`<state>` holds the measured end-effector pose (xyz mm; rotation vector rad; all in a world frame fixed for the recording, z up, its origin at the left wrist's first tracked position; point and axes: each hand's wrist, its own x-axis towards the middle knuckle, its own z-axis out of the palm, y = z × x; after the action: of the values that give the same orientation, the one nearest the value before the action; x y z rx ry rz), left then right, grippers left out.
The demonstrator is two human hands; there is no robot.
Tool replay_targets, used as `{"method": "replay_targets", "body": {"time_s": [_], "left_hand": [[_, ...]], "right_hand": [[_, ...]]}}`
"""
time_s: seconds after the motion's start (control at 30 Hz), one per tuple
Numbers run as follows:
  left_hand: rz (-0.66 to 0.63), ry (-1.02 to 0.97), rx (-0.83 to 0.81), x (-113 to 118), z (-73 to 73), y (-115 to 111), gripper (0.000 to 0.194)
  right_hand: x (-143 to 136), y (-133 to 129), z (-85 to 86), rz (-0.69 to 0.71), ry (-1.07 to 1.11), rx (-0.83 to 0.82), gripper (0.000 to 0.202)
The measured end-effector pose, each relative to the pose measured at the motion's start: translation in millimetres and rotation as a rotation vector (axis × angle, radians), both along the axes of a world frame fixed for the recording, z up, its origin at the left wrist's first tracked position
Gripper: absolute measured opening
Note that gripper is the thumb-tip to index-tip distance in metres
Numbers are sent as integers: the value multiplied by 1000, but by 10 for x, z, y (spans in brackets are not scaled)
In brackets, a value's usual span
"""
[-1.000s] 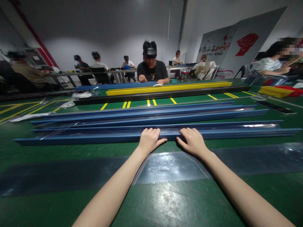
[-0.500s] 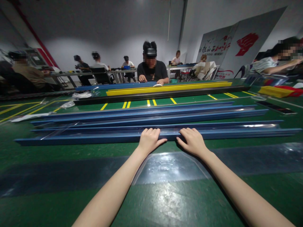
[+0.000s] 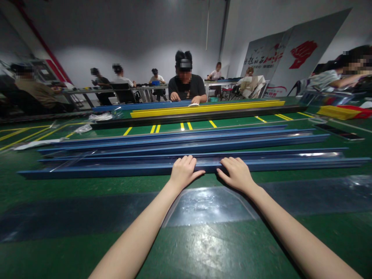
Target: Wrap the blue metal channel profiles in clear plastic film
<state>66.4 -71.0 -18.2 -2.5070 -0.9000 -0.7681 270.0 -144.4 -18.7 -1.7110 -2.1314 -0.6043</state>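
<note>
A long blue plastic channel with raised edges lies crosswise in front of me. My left hand is closed over its near edge, fingers reaching inside and thumb along the front face. To the right of it, my right hand grips the same edge in the same way, and the two thumbs point towards each other with a small gap. The fingertips of both hands are partly hidden inside the channel. Beneath my forearms a clear plastic strip lies flat on the green tabletop.
Behind lie more blue channels, a black channel and a yellow channel. A person sits opposite with both hands low. At right are a phone and a yellow tray. Crumpled clear plastic lies at left.
The fingers of my left hand have shifted up slightly on the channel's edge. My right hand and the channel stay put. A person at the far right has leaned forward.
</note>
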Motion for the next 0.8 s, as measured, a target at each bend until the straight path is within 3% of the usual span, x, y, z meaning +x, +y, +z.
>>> {"method": "replay_targets", "body": {"time_s": [0.63,0.8], "left_hand": [[-1,-10,1,1,-3,6,43],[94,-31,-1,4,-8,-12,50]], "right_hand": [[-1,0,6,-12,-19,-10,25],[-7,-4,10,-14,-18,-9,24]]}}
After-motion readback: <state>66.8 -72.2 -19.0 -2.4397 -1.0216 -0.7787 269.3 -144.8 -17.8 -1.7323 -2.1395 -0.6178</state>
